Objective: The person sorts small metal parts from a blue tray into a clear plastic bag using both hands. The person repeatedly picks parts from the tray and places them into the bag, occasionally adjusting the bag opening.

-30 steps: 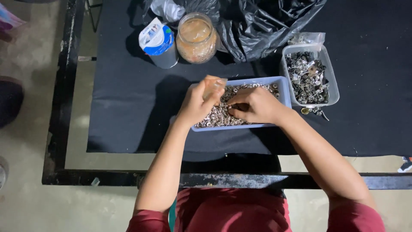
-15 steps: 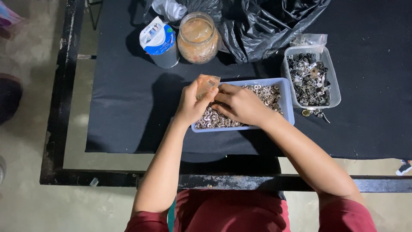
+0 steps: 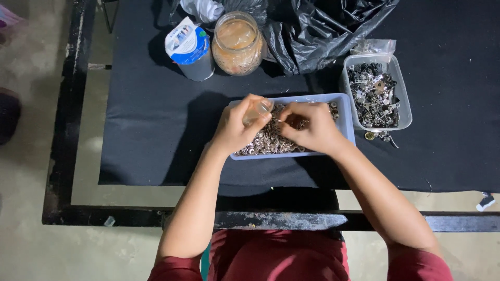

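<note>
The left hand [image 3: 237, 130] has its grip around a small clear tube [image 3: 259, 109] over the blue tray [image 3: 345, 120] of little metal rings [image 3: 263, 141]. The right hand [image 3: 311, 127] pinches one ring. Rings look hard, light and slippery; pinch their edges.

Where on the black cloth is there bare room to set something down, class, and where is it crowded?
Bare: the cloth left of the blue tray, and right of the clear tub. Crowded: the far edge, with cup, jar and black bag.

Tray [image 3: 344, 112] of small rings lies left of bin [image 3: 403, 112], jar [image 3: 238, 36] behind, perhaps touching bag [image 3: 312, 31].
</note>
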